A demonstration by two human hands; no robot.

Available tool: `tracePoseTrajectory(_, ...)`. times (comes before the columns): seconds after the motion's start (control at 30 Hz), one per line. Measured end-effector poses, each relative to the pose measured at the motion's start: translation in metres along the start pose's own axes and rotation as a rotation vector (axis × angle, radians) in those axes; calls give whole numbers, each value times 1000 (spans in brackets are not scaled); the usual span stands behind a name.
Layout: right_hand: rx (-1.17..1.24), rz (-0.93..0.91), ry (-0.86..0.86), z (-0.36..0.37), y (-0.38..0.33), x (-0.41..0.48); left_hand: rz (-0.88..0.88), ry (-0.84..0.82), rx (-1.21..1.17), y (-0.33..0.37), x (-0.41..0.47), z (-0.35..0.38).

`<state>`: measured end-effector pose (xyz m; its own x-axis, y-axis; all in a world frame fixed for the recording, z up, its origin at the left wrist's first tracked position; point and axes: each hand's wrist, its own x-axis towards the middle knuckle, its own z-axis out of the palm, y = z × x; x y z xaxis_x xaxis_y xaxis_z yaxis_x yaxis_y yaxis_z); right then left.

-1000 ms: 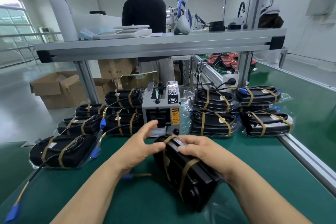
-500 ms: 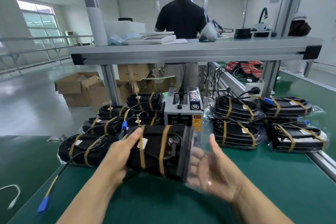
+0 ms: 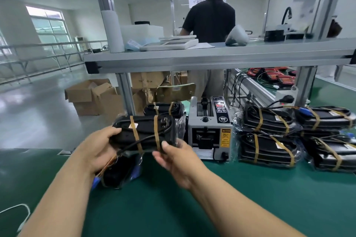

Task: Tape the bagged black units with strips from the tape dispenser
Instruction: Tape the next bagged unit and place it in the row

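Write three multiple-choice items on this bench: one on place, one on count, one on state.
1. The tape dispenser stands where, relative to the held unit? A. Left. B. On the shelf above. C. Right, on the green mat.
2. Brown tape strips across the held unit? A. Two. B. Four. C. None.
3. The held unit is: A. flat on the mat. B. lifted, gripped by the left hand. C. in a cardboard box.
1 C: it sits between that unit and the taped stacks. 2 A: two bands cross its face. 3 B: fingers curl round its end above the mat.
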<state>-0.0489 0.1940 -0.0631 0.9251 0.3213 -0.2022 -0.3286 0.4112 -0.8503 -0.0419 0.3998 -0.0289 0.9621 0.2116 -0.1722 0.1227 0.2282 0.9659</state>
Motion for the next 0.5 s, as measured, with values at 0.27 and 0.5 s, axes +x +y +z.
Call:
tracePoseTrajectory(0.27,-462,-151,324,20,-15,49,134,119,117,-8,85,38)
tracePoseTrajectory(0.5,-531,-147,357,20,-12,64,104,249,383,-27,142,37)
